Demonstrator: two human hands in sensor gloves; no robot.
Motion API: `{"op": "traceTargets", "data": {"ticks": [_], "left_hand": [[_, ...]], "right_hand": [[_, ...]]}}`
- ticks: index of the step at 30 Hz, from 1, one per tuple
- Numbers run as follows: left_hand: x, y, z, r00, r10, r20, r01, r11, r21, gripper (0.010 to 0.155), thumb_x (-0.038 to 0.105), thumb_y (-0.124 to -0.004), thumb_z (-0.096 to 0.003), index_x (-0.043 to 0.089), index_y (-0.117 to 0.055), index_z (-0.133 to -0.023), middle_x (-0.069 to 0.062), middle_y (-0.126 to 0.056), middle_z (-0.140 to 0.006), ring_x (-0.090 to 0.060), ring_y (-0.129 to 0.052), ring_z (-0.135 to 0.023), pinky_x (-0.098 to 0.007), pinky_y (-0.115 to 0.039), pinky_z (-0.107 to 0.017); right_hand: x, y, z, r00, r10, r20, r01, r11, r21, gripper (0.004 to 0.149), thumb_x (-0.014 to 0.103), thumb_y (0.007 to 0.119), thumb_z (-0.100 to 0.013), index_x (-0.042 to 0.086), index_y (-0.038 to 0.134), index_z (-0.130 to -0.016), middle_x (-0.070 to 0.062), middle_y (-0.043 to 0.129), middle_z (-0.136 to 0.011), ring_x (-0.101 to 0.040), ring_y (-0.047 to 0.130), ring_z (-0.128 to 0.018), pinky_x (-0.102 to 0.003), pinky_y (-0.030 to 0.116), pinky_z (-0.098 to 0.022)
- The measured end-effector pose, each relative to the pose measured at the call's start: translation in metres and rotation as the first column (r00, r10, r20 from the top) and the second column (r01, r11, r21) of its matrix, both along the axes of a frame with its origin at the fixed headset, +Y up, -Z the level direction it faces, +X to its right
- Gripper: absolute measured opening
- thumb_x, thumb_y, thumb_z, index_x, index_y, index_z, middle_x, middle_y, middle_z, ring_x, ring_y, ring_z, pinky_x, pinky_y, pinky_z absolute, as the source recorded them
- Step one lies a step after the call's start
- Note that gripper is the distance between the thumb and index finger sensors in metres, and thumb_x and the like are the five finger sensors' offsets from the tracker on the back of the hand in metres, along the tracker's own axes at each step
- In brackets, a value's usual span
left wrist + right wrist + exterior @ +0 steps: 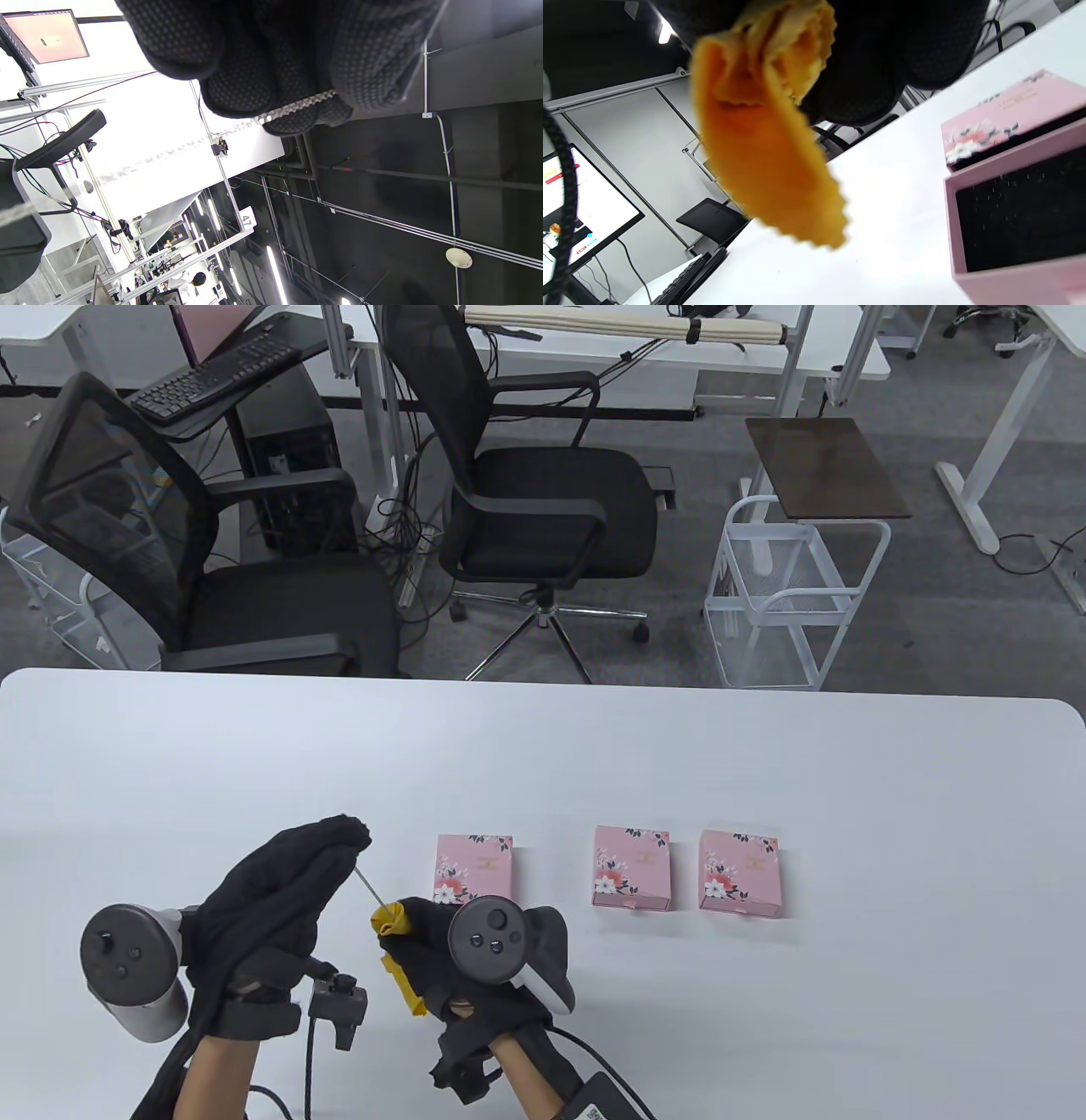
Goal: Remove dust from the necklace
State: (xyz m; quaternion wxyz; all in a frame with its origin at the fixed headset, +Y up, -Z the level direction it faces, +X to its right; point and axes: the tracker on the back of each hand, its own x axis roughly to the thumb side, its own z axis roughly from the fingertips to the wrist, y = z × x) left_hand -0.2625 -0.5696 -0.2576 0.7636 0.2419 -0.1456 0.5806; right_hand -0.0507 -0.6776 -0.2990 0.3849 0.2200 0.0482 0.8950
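Your left hand (280, 891) pinches the necklace (367, 887) between curled fingertips; your right hand (450, 959) grips the yellow cloth (394, 937) around its lower end, beside three pink boxes (473, 869)

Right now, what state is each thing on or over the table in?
necklace: stretched taut between both hands
yellow cloth: bunched round the chain, gripped by right hand
left hand: pinches the chain's other end
left pink box: drawer pulled open, shown in right wrist view
two right pink boxes: flat, untouched
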Motion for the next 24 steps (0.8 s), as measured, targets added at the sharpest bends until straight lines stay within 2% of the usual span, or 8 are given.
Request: {"op": "traceTargets", "data": {"ticks": [2, 6, 10, 14, 18, 24], "left_hand": [[0.0, 0.0, 0.0, 1.0, -0.005, -0.006, 0.005, 1.0, 0.001, 0.035, 0.047, -0.09, -0.0524, 0.032, -0.094, -0.084, 0.002, -0.103, -0.083, -0.021, -0.096, -0.073, -0.041, -0.084, -0.054], [-0.002, 0.002, 0.002, 1.0, 0.001, -0.011, -0.001, 1.0, 0.009, 0.035, 0.046, -0.09, -0.0523, 0.032, -0.094, -0.084, 0.002, -0.103, -0.083, -0.021, -0.096, -0.073, -0.041, -0.084, -0.054], [-0.004, 0.002, 0.001, 1.0, 0.012, -0.014, -0.011, 1.0, 0.01, 0.035, 0.046, -0.09, -0.0525, 0.032, -0.094, -0.084, 0.002, -0.103, -0.083, -0.021, -0.096, -0.073, -0.041, -0.084, -0.054], [-0.008, 0.003, 0.002, 1.0, 0.028, -0.007, -0.028, 1.0, 0.008, 0.035, 0.046, -0.09, -0.0525, 0.032, -0.094, -0.084, 0.002, -0.103, -0.083, -0.021, -0.096, -0.073, -0.041, -0.084, -0.054], [-0.011, 0.004, 0.003, 0.999, 0.04, -0.009, -0.04, 0.999, 0.006, 0.035, 0.047, -0.09, -0.0527, 0.032, -0.094, -0.084, 0.002, -0.103, -0.083, -0.021, -0.096, -0.074, -0.041, -0.083, -0.054], [-0.018, 0.007, 0.005, 0.998, 0.063, -0.017, -0.063, 0.998, 0.019, 0.035, 0.047, -0.09, -0.0529, 0.032, -0.093, -0.085, 0.002, -0.103, -0.083, -0.021, -0.095, -0.074, -0.041, -0.083, -0.054]], "right_hand": [[-0.002, -0.002, -0.001, 0.999, 0.008, -0.045, -0.011, 0.998, -0.059, 0.042, 0.033, 0.076, -0.065, 0.008, 0.073, -0.098, -0.018, 0.091, -0.083, -0.04, 0.092, -0.065, -0.056, 0.075, -0.056], [-0.004, -0.003, 0.0, 0.996, 0.085, -0.025, -0.085, 0.996, -0.005, 0.042, 0.034, 0.075, -0.065, 0.008, 0.074, -0.097, -0.017, 0.092, -0.081, -0.039, 0.093, -0.062, -0.055, 0.076, -0.055], [-0.006, -0.002, 0.001, 0.995, 0.09, -0.038, -0.09, 0.996, 0.002, 0.042, 0.032, 0.077, -0.064, 0.008, 0.074, -0.098, -0.018, 0.091, -0.082, -0.04, 0.093, -0.064, -0.055, 0.075, -0.056], [-0.01, -0.006, 0.002, 0.974, 0.222, -0.039, -0.221, 0.974, 0.039, 0.041, 0.034, 0.076, -0.064, 0.008, 0.075, -0.097, -0.017, 0.092, -0.08, -0.038, 0.094, -0.061, -0.054, 0.076, -0.055], [-0.014, -0.008, 0.004, 0.983, 0.161, -0.083, -0.163, 0.986, -0.019, 0.042, 0.034, 0.077, -0.064, 0.008, 0.075, -0.097, -0.017, 0.092, -0.08, -0.038, 0.093, -0.06, -0.053, 0.077, -0.054], [-0.02, -0.012, 0.005, 0.953, 0.292, -0.088, -0.291, 0.957, 0.022, 0.042, 0.034, 0.078, -0.064, 0.008, 0.076, -0.097, -0.017, 0.093, -0.079, -0.038, 0.094, -0.06, -0.053, 0.077, -0.054]]}}
